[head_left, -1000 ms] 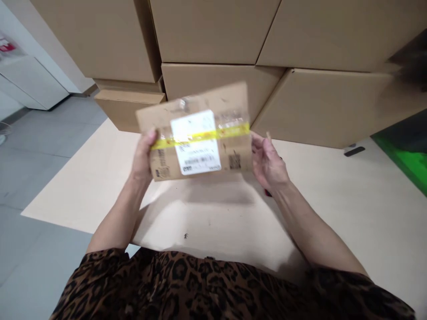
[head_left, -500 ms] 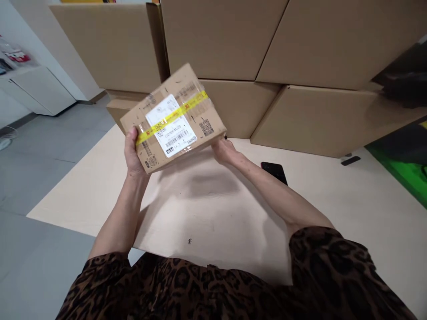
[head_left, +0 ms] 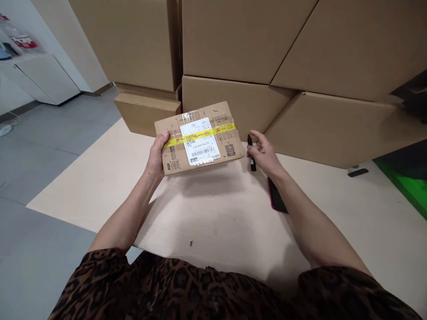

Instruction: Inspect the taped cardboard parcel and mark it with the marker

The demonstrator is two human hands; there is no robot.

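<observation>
A small cardboard box [head_left: 235, 140] with a white shipping label [head_left: 202, 153] and yellow printed tape is held up above the table. My left hand [head_left: 158, 155] grips its left edge, thumb on the top face and the other fingers hidden beneath. To the right of the box, my right hand [head_left: 264, 153] holds a black marker pen [head_left: 251, 153] between its fingers, roughly upright. This hand is apart from the box, close to its right corner. Under my right wrist lies a dark phone [head_left: 276, 198] with a red edge, partly covered by the forearm.
Large cardboard boxes [head_left: 230, 40] are stacked along the table's far side, with a flatter box [head_left: 147, 113] at their left. A black strip [head_left: 358, 172] lies at the right of the pale table [head_left: 100, 178]. At the far left are a white cabinet [head_left: 50, 80] and bottles.
My right hand has come away from the box to the right, bringing the marker pen into view. The box has turned more level and moved right and down in view, still in my left hand.
</observation>
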